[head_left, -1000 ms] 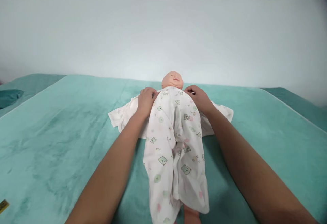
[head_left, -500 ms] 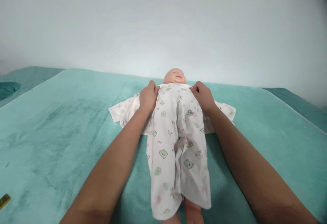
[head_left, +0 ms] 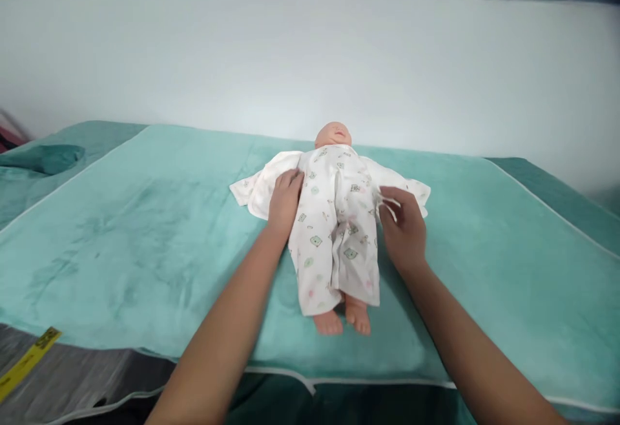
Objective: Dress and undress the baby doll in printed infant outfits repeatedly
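A baby doll (head_left: 334,134) lies on its back, head toward the wall and bare feet toward me. White pants (head_left: 317,218) printed with small green animals lie over its front, from the neck down to the ankles. Under them a white top (head_left: 278,166) spreads out to both sides, sleeves outstretched. My left hand (head_left: 285,199) rests along the left edge of the pants, fingers laid flat on the cloth. On the right side, my right hand (head_left: 405,228) pinches a thin white tie (head_left: 383,197) between thumb and fingers.
A teal plush cover (head_left: 145,250) with white piping spreads over the bed. Behind it stands a white wall (head_left: 310,57) with a dark band above. At lower left, a yellow tape strip (head_left: 29,363) shows near the grey floor (head_left: 87,373).
Both hands have let go of the pants' upper edge near the doll's neck and come down along its sides. My right hand now has the tie. The view has tilted and pulled back.
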### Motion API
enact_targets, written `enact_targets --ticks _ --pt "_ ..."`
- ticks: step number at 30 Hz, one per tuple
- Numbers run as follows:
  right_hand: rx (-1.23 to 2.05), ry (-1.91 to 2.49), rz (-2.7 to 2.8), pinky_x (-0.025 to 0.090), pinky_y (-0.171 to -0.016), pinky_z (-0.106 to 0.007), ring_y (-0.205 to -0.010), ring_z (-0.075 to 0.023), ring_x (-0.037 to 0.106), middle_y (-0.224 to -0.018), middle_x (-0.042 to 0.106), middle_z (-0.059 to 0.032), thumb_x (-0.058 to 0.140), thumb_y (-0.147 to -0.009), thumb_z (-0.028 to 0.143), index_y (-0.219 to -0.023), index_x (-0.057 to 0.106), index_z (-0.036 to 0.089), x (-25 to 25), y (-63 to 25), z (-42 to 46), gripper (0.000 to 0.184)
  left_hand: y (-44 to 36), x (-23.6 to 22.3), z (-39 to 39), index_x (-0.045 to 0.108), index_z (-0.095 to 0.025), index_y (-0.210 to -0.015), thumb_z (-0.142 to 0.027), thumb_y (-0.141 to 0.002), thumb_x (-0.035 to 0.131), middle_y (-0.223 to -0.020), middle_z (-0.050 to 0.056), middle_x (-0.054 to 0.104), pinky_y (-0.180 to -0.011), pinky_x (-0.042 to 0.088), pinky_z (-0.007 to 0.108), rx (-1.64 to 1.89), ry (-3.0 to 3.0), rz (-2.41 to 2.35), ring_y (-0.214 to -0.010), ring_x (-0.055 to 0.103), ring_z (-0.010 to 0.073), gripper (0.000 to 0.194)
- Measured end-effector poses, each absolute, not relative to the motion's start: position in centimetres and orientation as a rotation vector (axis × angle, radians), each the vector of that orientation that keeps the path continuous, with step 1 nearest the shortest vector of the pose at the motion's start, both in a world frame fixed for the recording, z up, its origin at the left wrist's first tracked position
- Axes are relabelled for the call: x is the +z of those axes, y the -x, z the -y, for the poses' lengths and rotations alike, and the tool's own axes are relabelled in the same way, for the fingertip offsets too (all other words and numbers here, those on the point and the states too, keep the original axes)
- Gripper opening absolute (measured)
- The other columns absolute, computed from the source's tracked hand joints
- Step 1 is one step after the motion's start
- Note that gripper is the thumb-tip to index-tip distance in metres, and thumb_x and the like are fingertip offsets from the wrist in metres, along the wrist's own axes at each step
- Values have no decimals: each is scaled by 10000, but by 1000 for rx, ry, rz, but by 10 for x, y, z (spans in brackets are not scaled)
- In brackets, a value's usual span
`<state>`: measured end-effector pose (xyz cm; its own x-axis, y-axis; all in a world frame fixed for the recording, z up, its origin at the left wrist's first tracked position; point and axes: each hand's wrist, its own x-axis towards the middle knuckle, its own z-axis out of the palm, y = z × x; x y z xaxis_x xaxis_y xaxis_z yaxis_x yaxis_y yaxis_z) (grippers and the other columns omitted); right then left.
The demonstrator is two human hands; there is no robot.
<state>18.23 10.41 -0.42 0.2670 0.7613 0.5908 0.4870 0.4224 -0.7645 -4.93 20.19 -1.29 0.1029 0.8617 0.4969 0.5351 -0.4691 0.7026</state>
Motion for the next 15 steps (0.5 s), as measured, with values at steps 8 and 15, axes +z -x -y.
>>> enact_targets --ticks 8,15 --pt "220 1211 1887 442 -1001 -531 -1173 -298 564 -1156 668 -64 568 -876 164 -1232 567 348 4 -125 41 400 59 -34 5 574 -269 -1207 -31 -782 500 -1153 60 573 -928 499 347 1339 -1662 -1218 -1039 587 190 492" --pt "0 1511 2168 376 -1016 -458 -1045 -258 579 -1097 698 -64 484 -886 76 -1093 615 200 27 -102 41 275 48 -43 41 497 -327 -1387 -136 -799 654 -1255 75 435 -989 473 414 1219 -1957 -1381 -1101 547 214 639"
